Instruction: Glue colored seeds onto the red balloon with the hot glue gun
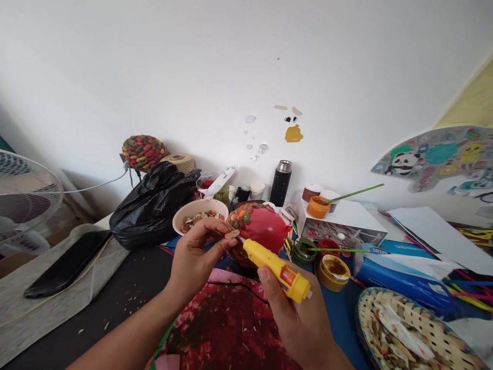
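My left hand (194, 257) pinches a pale pistachio shell (231, 235) between thumb and fingertips. Wrapped in my right hand (298, 316) is a yellow hot glue gun (269, 261), its nozzle pointing at the shell; whether they touch is hard to tell. A clear glue stick end pokes out of the gun's back. Just behind both hands lies a shiny red balloon-like form (267, 229), its left side covered in green, red and brown painted shells. Behind my left hand stands a pale bowl (180, 213) of loose shells, partly hidden.
Paint jars (334, 272) with green sticks stand at right, near a blue tissue pack (404, 282) and a woven basket (364, 308) of shells. A black bag (150, 205), a shell-covered ball (144, 152) and a fan (29, 205) are at left. A black flask (281, 182) stands by the wall.
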A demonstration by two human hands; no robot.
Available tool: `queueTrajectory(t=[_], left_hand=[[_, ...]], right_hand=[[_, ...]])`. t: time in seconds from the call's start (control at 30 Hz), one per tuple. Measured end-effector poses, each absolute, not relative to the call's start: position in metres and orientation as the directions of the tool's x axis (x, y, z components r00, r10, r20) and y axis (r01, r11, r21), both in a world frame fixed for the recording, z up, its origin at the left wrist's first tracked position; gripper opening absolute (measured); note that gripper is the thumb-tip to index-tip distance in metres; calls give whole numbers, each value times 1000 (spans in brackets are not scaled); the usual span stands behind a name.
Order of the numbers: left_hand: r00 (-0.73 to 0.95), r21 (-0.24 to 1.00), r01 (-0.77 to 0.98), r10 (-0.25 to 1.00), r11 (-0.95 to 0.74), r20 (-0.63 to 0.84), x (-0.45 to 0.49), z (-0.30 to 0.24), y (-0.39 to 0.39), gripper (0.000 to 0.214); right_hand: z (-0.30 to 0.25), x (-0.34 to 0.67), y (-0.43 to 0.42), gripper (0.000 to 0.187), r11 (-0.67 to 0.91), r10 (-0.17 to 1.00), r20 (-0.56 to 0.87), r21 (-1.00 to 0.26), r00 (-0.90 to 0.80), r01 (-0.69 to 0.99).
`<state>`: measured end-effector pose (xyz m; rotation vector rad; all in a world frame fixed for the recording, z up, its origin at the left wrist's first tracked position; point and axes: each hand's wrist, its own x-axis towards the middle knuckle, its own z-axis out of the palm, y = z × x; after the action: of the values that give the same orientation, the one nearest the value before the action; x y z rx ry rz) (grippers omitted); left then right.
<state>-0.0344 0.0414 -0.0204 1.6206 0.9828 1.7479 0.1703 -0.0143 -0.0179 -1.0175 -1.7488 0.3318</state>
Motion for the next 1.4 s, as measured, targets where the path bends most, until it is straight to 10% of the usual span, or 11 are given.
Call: queueTrajectory(t=[1.4], left_hand=[[-137,833,72,822,-548,553,-33,-20,43,28]], right_hand=[[-18,170,-15,45,595,779,614,-663,-125,454]])
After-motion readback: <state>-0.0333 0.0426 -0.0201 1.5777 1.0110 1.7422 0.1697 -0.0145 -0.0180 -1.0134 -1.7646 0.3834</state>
